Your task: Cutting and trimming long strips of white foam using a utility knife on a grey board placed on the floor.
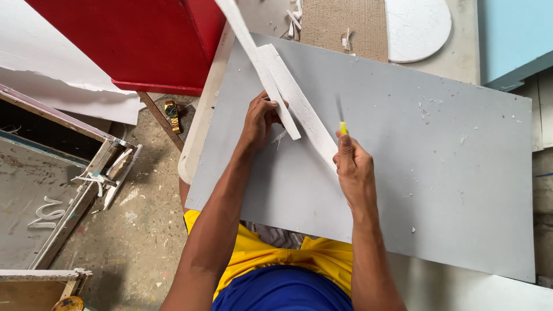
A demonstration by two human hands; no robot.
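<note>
**Foam strips held over the grey board**

The left hand (260, 118) has its grip clenched on a white foam strip (276, 86) above the grey board (438, 173) on the counter. The right hand (352, 167) grasps a yellow-handled knife (341, 118) against the second foam strip (305, 118). Bare board lies open rightward; a red panel (144, 40) crowds the far-left edge.

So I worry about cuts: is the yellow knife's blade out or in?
Out. A thin dark blade sticks up from the yellow knife in the right hand, beside the white foam strip.
</note>
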